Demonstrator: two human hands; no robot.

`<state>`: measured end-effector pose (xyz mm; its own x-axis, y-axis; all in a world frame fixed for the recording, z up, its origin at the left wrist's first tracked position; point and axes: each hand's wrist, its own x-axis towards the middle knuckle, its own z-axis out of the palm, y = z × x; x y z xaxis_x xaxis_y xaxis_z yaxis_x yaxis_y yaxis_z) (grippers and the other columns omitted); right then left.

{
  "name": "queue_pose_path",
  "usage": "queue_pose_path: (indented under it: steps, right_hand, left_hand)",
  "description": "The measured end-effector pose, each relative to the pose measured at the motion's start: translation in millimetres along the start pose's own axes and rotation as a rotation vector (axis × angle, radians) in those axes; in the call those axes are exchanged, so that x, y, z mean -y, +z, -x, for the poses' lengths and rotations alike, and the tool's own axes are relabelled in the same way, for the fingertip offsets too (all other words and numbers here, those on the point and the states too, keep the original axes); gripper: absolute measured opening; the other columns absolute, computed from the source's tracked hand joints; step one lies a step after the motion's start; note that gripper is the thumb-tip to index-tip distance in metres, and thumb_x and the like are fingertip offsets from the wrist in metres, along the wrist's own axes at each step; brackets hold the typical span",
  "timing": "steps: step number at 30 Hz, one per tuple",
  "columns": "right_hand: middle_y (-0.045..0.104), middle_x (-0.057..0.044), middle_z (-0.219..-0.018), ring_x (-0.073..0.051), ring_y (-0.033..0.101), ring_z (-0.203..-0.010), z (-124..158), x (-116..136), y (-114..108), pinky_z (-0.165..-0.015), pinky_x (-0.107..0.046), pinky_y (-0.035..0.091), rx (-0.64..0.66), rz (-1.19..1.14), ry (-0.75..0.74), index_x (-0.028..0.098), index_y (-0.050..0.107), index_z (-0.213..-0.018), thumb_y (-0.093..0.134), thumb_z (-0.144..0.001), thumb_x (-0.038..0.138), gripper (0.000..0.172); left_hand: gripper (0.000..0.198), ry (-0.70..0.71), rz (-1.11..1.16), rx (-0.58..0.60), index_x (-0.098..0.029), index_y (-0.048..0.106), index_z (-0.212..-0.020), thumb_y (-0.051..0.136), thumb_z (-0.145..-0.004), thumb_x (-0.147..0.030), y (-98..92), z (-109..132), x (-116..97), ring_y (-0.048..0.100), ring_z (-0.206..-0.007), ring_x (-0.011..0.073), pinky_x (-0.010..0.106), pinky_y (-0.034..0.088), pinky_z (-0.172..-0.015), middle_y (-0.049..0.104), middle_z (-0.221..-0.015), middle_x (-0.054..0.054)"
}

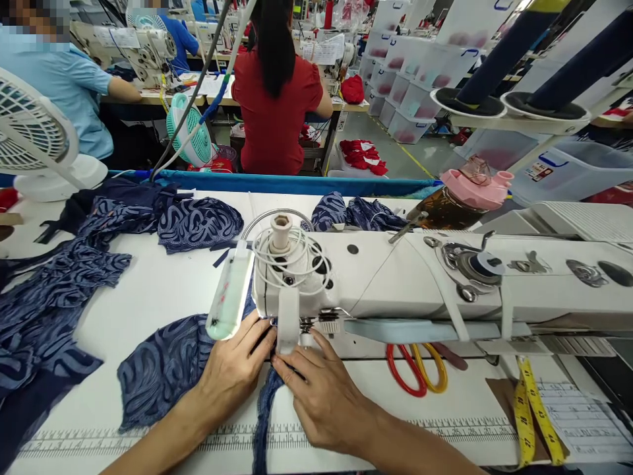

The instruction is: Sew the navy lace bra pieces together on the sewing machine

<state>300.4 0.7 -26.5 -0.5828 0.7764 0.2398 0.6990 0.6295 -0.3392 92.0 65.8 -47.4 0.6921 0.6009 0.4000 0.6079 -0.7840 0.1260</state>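
A white sewing machine (386,270) stands in front of me, its head above both my hands. My left hand (235,363) is closed on the edge of a navy patterned lace piece (163,369), just left of the needle area. My right hand (324,396) has its fingertips pinched at the top of a narrow navy lace strip (262,422), which runs down over the table's front edge. The fingertips of both hands nearly meet under the machine head, which partly hides them. The needle and the stitching point are hidden.
Navy lace pieces (59,284) are heaped at left, with more behind the machine. Red-handled scissors (405,373), yellow-handled scissors (435,369) and a tape measure (527,415) lie at right. A pink-lidded bottle (459,194) stands behind the machine. Other people work ahead.
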Motion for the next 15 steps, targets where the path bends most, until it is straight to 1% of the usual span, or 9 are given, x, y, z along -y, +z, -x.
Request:
queue_pose_path:
  steps: [1, 3, 7, 9, 12, 15]
  right_hand:
    - [0.065, -0.013, -0.122, -0.024, 0.055, -0.110, 0.4, -0.2, 0.2, -0.119, -0.049, 0.015, 0.005, -0.002, 0.001, 0.010, 0.054, -0.132, 0.051, -0.084, 0.015, 0.048]
    - [0.064, -0.012, -0.122, -0.023, 0.056, -0.107, 1.1, -0.5, 0.3, -0.119, -0.050, 0.014, 0.014, -0.007, 0.009, 0.011, 0.054, -0.132, 0.051, -0.085, 0.015, 0.048]
    - [0.066, -0.011, -0.119, -0.022, 0.057, -0.103, 1.4, -1.2, 0.8, -0.118, -0.051, 0.015, 0.004, -0.010, 0.028, 0.014, 0.054, -0.133, 0.050, -0.085, 0.014, 0.048]
    - [0.067, -0.010, -0.120, -0.023, 0.057, -0.106, 0.3, -2.2, 2.0, -0.119, -0.052, 0.014, -0.011, -0.018, 0.040, 0.015, 0.053, -0.135, 0.050, -0.085, 0.013, 0.050]
    - [0.066, -0.009, -0.124, -0.025, 0.054, -0.113, -2.2, -5.0, 4.6, -0.118, -0.055, 0.014, -0.015, -0.025, 0.070, 0.017, 0.047, -0.142, 0.050, -0.085, 0.012, 0.057]
    - [0.061, -0.009, -0.132, -0.028, 0.050, -0.121, -3.5, -8.0, 6.5, -0.117, -0.058, 0.015, 0.020, -0.021, 0.099, 0.019, 0.042, -0.146, 0.047, -0.085, 0.011, 0.061]
  left_hand:
    - [0.039, -0.001, 0.019, 0.013, -0.013, 0.063, -0.119, 0.045, -0.087, 0.000, -0.1, 0.7, -0.2, 0.059, -0.114, 0.0261, 0.033, 0.052, -0.087, 0.066, -0.117, 0.014]
    - [0.038, -0.005, 0.047, 0.013, -0.012, 0.062, -0.120, 0.045, -0.089, 0.000, -0.5, 1.8, -0.4, 0.059, -0.116, 0.0249, 0.032, 0.053, -0.087, 0.067, -0.114, 0.013]
    - [0.035, 0.007, 0.005, -0.044, -0.012, 0.063, -0.116, 0.044, -0.090, -0.001, 0.7, 1.4, -0.4, 0.062, -0.113, 0.0248, 0.034, 0.054, -0.087, 0.070, -0.107, 0.013]
    - [0.037, 0.010, -0.008, -0.051, -0.012, 0.063, -0.116, 0.042, -0.089, 0.001, 3.5, 0.4, 0.9, 0.064, -0.108, 0.0243, 0.035, 0.055, -0.087, 0.070, -0.107, 0.013]
    - [0.038, -0.032, 0.022, -0.012, -0.015, 0.061, -0.117, 0.041, -0.088, -0.001, 6.5, -3.0, 4.5, 0.067, -0.092, 0.0213, 0.037, 0.055, -0.084, 0.069, -0.109, 0.012]
    - [0.036, -0.057, 0.063, 0.034, -0.017, 0.061, -0.116, 0.041, -0.088, -0.005, 0.7, -8.9, 6.1, 0.065, -0.086, 0.0210, 0.037, 0.054, -0.080, 0.068, -0.110, 0.011]
